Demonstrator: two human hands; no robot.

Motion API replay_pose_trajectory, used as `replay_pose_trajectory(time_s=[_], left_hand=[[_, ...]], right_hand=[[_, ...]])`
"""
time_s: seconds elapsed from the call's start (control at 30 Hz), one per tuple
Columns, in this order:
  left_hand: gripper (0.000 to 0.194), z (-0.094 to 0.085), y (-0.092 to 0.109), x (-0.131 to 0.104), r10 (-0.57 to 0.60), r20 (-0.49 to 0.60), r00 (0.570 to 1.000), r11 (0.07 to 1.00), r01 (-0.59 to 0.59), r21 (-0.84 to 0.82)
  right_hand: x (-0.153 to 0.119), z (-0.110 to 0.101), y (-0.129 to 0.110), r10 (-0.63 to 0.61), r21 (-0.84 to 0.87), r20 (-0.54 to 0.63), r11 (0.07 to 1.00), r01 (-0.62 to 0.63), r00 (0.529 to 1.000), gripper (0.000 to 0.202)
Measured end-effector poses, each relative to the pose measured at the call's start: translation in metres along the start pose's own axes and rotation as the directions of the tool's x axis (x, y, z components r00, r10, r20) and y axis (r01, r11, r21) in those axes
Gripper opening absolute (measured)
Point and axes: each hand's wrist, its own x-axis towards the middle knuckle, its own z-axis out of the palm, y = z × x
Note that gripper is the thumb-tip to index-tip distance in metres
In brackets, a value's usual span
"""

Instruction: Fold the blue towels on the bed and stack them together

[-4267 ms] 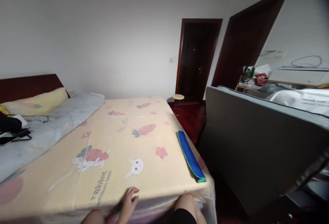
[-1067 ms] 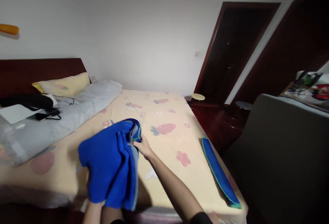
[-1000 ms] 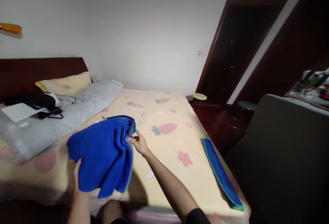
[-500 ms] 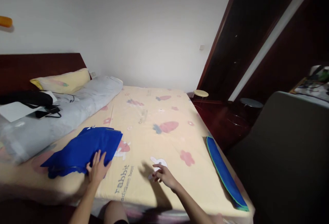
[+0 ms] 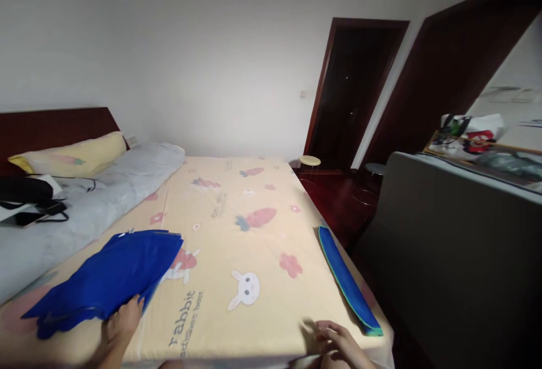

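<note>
- Blue towels [image 5: 105, 278] lie in a loose stack at about eight o'clock on the bed, and the left hand [image 5: 121, 324] rests flat on their near edge, fingers spread, pinching nothing.
- Right hand [image 5: 339, 342], at five o'clock near the bed's corner, sits loosely curled and holds nothing; its lower part runs out of frame.
- Judging by this, the stack is just set down; next comes peeling one towel free, which calls for a fingertip pinch on a single layer.
- One rolled blue towel [image 5: 347, 284] lies along the right edge, at four o'clock.
- Underneath, a yellow rabbit-and-carrot sheet [image 5: 237, 228]; grey duvet [image 5: 84, 199] and pillow [image 5: 68, 157] at ten o'clock, dark door [image 5: 347, 92] at one.
</note>
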Motion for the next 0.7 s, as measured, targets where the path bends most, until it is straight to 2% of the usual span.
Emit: replay_pose_trajectory(time_s=[0.1, 0.17, 0.2, 0.27, 0.3, 0.33, 0.4, 0.43, 0.5, 0.57, 0.63, 0.7], left_hand=[[0.023, -0.015, 0.008, -0.003, 0.006, -0.041, 0.999, 0.999, -0.007, -0.039], [0.028, -0.03, 0.02, -0.006, 0.0, -0.091, 0.996, 0.998, -0.005, -0.059], [0.034, -0.04, 0.03, -0.008, 0.007, -0.14, 0.99, 0.996, -0.019, -0.083], [0.043, -0.064, 0.058, -0.012, 0.033, -0.297, 0.954, 0.963, -0.11, -0.247], [0.044, -0.077, 0.075, -0.015, 0.034, -0.403, 0.915, 0.899, -0.204, -0.388], [0.043, -0.09, 0.095, -0.02, 0.011, -0.485, 0.875, 0.772, -0.316, -0.552], [0.038, -0.107, 0.137, -0.034, 0.063, -0.507, 0.859, 0.657, -0.418, -0.627], [0.035, -0.11, 0.159, -0.044, 0.122, -0.489, 0.864, 0.608, -0.454, -0.651], [0.031, -0.104, 0.202, -0.074, 0.277, -0.422, 0.863, 0.507, -0.505, -0.698], [0.031, -0.084, 0.24, -0.111, 0.428, -0.34, 0.837, 0.404, -0.514, -0.756], [0.032, -0.058, 0.267, -0.152, 0.528, -0.27, 0.805, 0.323, -0.484, -0.813], [0.033, -0.033, 0.283, -0.187, 0.581, -0.217, 0.785, 0.274, -0.439, -0.856]], right_hand=[[-0.009, -0.013, 0.005, -0.012, 0.023, -0.032, 1.0, 0.013, 0.999, 0.034], [-0.013, -0.019, 0.004, -0.034, 0.028, -0.038, 0.999, 0.035, 0.999, 0.036], [-0.015, -0.02, 0.001, -0.045, 0.031, -0.039, 0.998, 0.046, 0.998, 0.037], [-0.015, -0.02, -0.007, -0.076, 0.042, -0.037, 0.996, 0.078, 0.996, 0.038], [-0.015, -0.017, -0.013, -0.096, 0.046, -0.031, 0.994, 0.097, 0.995, 0.039], [-0.014, -0.011, -0.021, -0.12, 0.047, -0.021, 0.991, 0.121, 0.993, 0.041], [-0.014, 0.011, -0.039, -0.184, 0.038, 0.026, 0.982, 0.182, 0.983, 0.044], [-0.014, 0.026, -0.048, -0.225, 0.035, 0.063, 0.974, 0.223, 0.972, 0.046], [-0.017, 0.065, -0.066, -0.338, 0.049, 0.139, 0.941, 0.334, 0.931, 0.051], [-0.02, 0.105, -0.08, -0.465, 0.069, 0.168, 0.885, 0.461, 0.869, 0.06], [-0.023, 0.138, -0.09, -0.576, 0.065, 0.132, 0.817, 0.573, 0.807, 0.068], [-0.024, 0.159, -0.093, -0.654, 0.031, 0.038, 0.757, 0.653, 0.756, 0.059]])
